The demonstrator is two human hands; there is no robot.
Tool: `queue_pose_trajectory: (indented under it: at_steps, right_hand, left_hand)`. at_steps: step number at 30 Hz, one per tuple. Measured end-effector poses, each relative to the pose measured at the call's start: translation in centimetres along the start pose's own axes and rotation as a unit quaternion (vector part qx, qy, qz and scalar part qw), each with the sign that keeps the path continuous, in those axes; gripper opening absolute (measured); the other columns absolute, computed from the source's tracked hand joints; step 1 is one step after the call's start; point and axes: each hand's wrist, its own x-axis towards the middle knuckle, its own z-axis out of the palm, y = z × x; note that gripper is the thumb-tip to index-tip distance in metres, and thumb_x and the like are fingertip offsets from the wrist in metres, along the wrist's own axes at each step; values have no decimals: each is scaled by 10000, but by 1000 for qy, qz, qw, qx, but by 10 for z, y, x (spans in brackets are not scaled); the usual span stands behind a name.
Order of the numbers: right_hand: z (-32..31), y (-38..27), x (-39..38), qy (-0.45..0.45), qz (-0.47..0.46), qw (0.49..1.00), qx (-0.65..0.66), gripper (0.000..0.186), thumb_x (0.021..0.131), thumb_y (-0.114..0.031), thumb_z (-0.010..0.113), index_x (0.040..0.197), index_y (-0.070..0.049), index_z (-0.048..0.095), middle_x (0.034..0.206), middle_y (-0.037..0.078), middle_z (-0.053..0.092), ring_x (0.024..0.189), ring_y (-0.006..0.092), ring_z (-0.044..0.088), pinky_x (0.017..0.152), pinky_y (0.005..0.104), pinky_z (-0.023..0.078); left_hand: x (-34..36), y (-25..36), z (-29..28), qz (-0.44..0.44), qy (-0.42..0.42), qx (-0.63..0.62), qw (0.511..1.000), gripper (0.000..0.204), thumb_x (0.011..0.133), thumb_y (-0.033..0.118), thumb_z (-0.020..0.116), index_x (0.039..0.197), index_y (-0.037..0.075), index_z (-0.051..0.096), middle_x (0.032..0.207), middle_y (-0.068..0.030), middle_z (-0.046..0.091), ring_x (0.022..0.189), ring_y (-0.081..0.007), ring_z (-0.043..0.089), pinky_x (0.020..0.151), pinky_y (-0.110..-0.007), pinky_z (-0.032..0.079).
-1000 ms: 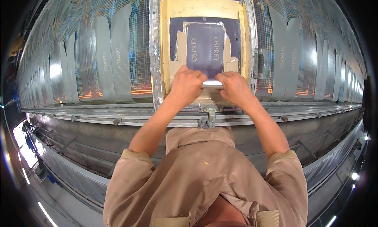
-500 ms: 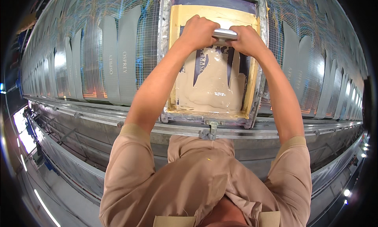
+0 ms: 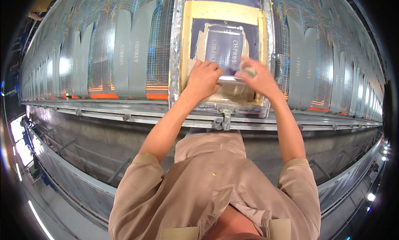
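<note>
A metal-handled squeegee (image 3: 230, 79) lies across the near part of a framed printing screen (image 3: 175, 44). My left hand (image 3: 203, 78) is closed round its left end. At the right end is my right hand (image 3: 256, 78), smeared by motion; whether its fingers grip the handle cannot be told. Beige ink (image 3: 232, 92) is gathered on the near side of the squeegee and also rims the wiped patch. Beyond the tool, the dark mesh (image 3: 225, 42) shows pale lettering. Yellowish tape (image 3: 224, 9) borders the mesh inside the metal frame.
The screen rests on a long table with rows of grey printed cut pieces (image 3: 121, 44) on both sides, over a colourful thread-like pattern. A metal rail (image 3: 158, 120) runs along the near edge, with a clamp (image 3: 225, 117) at the frame's front. My body stands close to the rail.
The squeegee and both hands have come toward me, from the far part of the screen to its near part. Ink that covered the middle is wiped away, exposing dark mesh.
</note>
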Motion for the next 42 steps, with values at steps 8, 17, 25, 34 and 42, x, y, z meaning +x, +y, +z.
queue_pose_trajectory:
  at_steps: [8, 17, 25, 34, 42]
  right_hand:
    - [-13, 114, 20, 212, 321, 923, -20, 364, 942, -429, 696, 1034, -78, 709, 864, 198, 715, 815, 378, 674, 781, 454, 510]
    - [-13, 127, 14, 212, 352, 908, 83, 401, 935, -435, 709, 957, -35, 710, 765, 151, 666, 683, 228, 596, 684, 395, 472]
    - [-41, 95, 23, 225, 329, 902, 164, 289, 949, -294, 727, 940, -7, 691, 772, 45, 595, 723, 133, 495, 660, 335, 418]
    - [-10, 129, 12, 240, 253, 911, 222, 208, 983, -230, 700, 898, -48, 647, 634, -29, 518, 535, 50, 428, 487, 279, 302]
    - [-7, 139, -3, 233, 215, 923, 220, 325, 963, -290, 688, 928, 32, 671, 677, 56, 557, 644, 125, 454, 604, 345, 406]
  left_hand:
    - [20, -15, -11, -16, -118, -9, 993, 202, 667, 150, 813, 856, 141, 743, 849, -35, 707, 849, -260, 672, 774, -406, 452]
    - [163, -96, 1, 1, -104, -22, 994, 194, 710, 231, 818, 865, 123, 772, 860, -91, 734, 862, -309, 689, 800, -453, 503]
    - [37, -26, 11, 45, 94, 15, 994, 345, 653, 64, 758, 989, 131, 721, 984, -51, 698, 831, -254, 631, 745, -410, 433]
    - [-31, 53, 11, -21, 16, 79, 997, 512, 562, 23, 767, 1061, 116, 695, 1067, -13, 695, 936, -235, 628, 848, -394, 446]
    - [-79, 66, 14, -50, -34, 80, 995, 454, 607, 11, 741, 1044, 126, 703, 1053, -26, 698, 942, -257, 633, 837, -404, 450]
